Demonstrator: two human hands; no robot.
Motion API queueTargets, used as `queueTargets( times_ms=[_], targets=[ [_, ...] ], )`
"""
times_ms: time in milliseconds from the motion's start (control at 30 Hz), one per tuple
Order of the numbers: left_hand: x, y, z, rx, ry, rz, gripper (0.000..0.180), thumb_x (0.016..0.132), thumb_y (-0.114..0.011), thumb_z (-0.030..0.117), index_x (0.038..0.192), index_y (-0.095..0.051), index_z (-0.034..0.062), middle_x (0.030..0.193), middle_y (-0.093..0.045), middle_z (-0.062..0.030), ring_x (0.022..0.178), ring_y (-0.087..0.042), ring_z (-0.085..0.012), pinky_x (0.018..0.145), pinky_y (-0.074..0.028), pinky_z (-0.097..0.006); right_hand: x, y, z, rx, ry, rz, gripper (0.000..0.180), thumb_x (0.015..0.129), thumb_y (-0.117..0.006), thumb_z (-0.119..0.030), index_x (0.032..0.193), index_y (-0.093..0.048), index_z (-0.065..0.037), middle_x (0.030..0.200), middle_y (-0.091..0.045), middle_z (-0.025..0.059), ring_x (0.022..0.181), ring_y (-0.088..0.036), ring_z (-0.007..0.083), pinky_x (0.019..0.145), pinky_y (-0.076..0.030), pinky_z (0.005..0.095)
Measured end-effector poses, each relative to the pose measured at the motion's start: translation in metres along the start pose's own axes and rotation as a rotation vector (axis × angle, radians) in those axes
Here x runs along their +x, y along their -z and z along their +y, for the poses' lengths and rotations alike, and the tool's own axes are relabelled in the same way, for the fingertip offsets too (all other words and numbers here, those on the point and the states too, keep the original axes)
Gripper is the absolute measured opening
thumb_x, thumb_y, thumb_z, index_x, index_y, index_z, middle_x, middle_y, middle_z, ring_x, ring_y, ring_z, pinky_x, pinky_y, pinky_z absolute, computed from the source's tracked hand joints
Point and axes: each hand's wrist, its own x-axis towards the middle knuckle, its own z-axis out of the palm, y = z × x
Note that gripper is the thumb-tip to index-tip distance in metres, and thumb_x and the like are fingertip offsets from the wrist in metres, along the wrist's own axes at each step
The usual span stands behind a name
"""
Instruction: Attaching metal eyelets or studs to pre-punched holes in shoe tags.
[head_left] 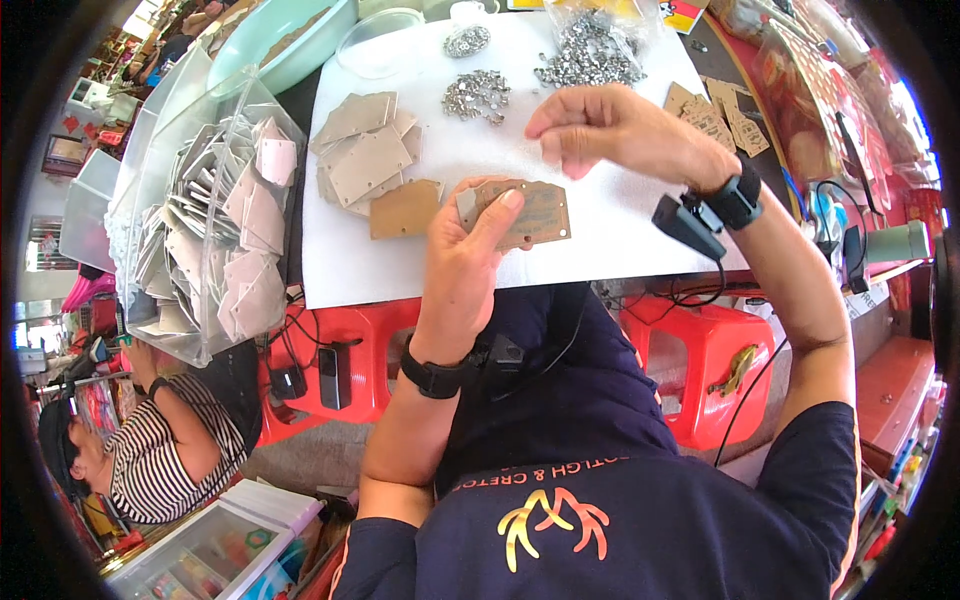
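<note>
My left hand point(465, 255) grips a thin brown board point(545, 212) with small holes along its edge, the thumb lying across its face. To the right and above it, my right hand point(605, 130) is raised over the white tabletop point(630, 230), fingers curled toward the thumb; whatever is between them is too small to make out. Another brown board point(400, 210) lies just left of my left hand. Beside that is a loose stack of grey-beige boards point(365, 160). Small shiny metal pieces form a pile point(476, 96) beyond the hands, with a larger heap point(590, 55) to its right.
A clear plastic bin point(210, 240) full of grey boards stands left of the table. Behind it is a pale green basin point(285, 40). Brown boards point(725, 115) lie at the right. Red stools point(690, 370) stand under the table edge. A person in stripes point(175, 450) is at lower left.
</note>
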Motion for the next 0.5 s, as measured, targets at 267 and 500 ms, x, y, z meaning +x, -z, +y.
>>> queueTargets(
  times_ms=[267, 500],
  targets=[
    [0.003, 0.002, -0.007, -0.132, -0.02, 0.056, 0.017, 0.093, -0.061, 0.008, 0.108, -0.059, 0.0014, 0.101, -0.066, -0.0071, 0.092, -0.065, -0.0147, 0.082, -0.053, -0.031, 0.053, 0.028, 0.011, -0.508, -0.081, 0.315, 0.018, 0.091, -0.06, -0.017, 0.094, -0.066, 0.0, 0.069, -0.061, 0.0021, 0.058, -0.058, 0.0081, 0.056, -0.052, 0.0232],
    [0.001, 0.003, -0.005, -0.126, -0.01, 0.039, 0.017, 0.094, -0.061, 0.009, 0.109, -0.059, 0.0015, 0.1, -0.065, -0.0057, 0.091, -0.063, -0.0127, 0.084, -0.052, -0.031, 0.068, 0.01, 0.007, -0.584, 0.029, 0.129, 0.013, 0.086, -0.062, -0.013, 0.086, -0.065, -0.001, 0.065, -0.062, 0.0066, 0.054, -0.059, 0.012, 0.052, -0.048, 0.0279]
  ],
)
